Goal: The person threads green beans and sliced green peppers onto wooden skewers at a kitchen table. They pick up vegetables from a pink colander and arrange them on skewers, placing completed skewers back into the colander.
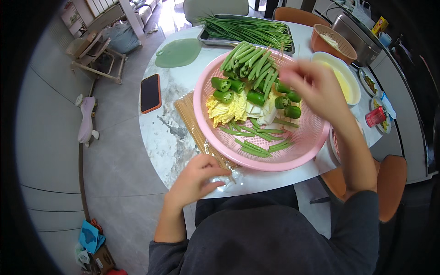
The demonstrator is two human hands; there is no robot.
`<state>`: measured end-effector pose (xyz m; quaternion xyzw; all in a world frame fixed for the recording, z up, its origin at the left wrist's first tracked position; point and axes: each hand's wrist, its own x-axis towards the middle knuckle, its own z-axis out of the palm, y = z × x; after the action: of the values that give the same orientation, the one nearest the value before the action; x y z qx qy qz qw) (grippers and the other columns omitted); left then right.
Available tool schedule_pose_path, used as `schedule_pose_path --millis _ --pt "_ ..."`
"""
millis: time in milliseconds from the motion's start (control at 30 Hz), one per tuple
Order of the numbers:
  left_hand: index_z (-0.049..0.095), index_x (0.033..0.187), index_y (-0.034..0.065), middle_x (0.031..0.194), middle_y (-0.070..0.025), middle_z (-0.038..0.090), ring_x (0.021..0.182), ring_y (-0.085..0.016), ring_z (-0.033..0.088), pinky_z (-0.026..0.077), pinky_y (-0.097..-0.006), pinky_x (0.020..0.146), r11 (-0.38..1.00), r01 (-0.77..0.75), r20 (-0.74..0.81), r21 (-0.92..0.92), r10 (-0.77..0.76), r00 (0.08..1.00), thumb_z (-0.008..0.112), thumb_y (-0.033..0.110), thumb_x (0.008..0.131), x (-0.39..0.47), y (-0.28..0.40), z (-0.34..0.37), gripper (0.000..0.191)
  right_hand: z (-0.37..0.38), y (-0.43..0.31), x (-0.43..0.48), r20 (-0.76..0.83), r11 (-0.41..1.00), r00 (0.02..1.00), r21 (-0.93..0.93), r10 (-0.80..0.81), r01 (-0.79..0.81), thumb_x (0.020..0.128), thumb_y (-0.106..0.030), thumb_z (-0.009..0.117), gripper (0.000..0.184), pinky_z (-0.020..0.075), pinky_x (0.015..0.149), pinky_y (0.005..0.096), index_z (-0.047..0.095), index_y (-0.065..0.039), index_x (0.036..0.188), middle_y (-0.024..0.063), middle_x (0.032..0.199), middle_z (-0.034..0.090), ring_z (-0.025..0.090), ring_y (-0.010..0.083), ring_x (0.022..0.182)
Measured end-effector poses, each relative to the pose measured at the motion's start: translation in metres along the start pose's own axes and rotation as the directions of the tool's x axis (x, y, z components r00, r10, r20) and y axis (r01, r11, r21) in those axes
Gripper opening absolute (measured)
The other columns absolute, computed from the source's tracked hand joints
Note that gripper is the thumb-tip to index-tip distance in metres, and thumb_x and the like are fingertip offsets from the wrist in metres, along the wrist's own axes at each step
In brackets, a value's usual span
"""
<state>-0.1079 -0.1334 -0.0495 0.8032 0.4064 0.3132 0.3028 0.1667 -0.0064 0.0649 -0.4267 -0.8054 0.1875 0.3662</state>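
Observation:
A pink plastic colander (319,147) sits before me on the table. Cut green beans on wooden skewers (251,62) are heaped at its far side, next to green pepper pieces (255,98) and napa cabbage (227,106). Loose bean pieces (256,147) lie in the near part. My left hand (197,177), thumb and fingers apart, is at the near end of a clear plastic pack of wooden skewers (192,117), which runs partly under the colander. Motion blurs my right hand (311,84), over the colander's far right rim; whether it holds anything is unclear.
Chives (247,29) fill a metal tray at the back. A green cutting board (178,52) and a phone (150,93) lie to the left. At right are an orange basket (333,43), a white bowl (354,86), small dishes and a red can (375,117). Chairs (393,187) flank the table.

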Motion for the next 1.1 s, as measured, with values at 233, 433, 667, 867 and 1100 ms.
schedule_pose_path --millis 233,433,667,867,1100 --pt "0.069 0.100 0.0166 0.089 -0.0024 0.053 0.084 -0.022 0.051 0.039 -0.0345 0.072 0.934 -0.260 0.097 0.247 0.243 0.965 0.071 0.012 0.066 0.009 0.000 0.024 0.034 0.027 -0.035 -0.131 0.750 0.888 0.657 0.245 0.080 -0.388 0.086 -0.021 0.066 0.017 0.0460 0.055 0.0247 0.069 -0.004 0.087 0.0057 0.070 0.063 0.059 0.0083 0.063" --pt "0.068 0.105 0.0150 0.098 -0.0042 0.057 0.089 -0.023 0.053 0.040 -0.0357 0.073 0.938 -0.214 0.004 0.274 0.222 0.975 0.071 0.015 0.068 0.003 0.002 0.027 0.037 0.114 -0.007 -0.151 0.581 0.810 0.768 0.295 0.270 -0.507 0.087 -0.019 0.063 0.021 0.0464 0.051 0.0252 0.060 -0.002 0.100 0.0028 0.070 0.060 0.058 0.0093 0.059" --pt "0.067 0.105 0.0116 0.099 -0.0055 0.058 0.088 -0.024 0.055 0.042 -0.0365 0.075 0.931 -0.217 -0.081 0.294 0.250 0.965 0.072 0.012 0.067 -0.006 0.004 0.042 0.038 0.141 -0.008 -0.147 0.613 0.706 0.712 0.331 0.344 -0.626 0.086 -0.021 0.063 0.022 0.0471 0.050 0.0264 0.059 -0.001 0.093 0.0041 0.065 0.058 0.057 0.0102 0.053" --pt "0.067 0.103 0.0095 0.099 -0.0061 0.058 0.086 -0.025 0.057 0.044 -0.0365 0.074 0.938 -0.207 -0.110 0.279 0.245 0.963 0.075 0.016 0.065 -0.004 -0.001 0.045 0.040 0.130 -0.011 -0.146 0.597 0.826 0.749 0.242 0.286 -0.509 0.084 -0.023 0.066 0.021 0.0461 0.050 0.0251 0.063 -0.003 0.089 0.0046 0.064 0.059 0.058 0.0097 0.057" --pt "0.069 0.097 0.0069 0.092 -0.0077 0.062 0.075 -0.020 0.057 0.045 -0.0301 0.065 0.920 -0.290 -0.185 0.264 0.343 0.921 0.081 0.020 0.061 -0.025 0.013 0.020 0.040 0.030 0.014 -0.204 0.173 0.818 0.817 0.081 0.551 -0.569 0.083 -0.016 0.066 0.015 0.0463 0.055 0.0270 0.065 -0.001 0.082 0.0066 0.063 0.060 0.058 0.0134 0.057"
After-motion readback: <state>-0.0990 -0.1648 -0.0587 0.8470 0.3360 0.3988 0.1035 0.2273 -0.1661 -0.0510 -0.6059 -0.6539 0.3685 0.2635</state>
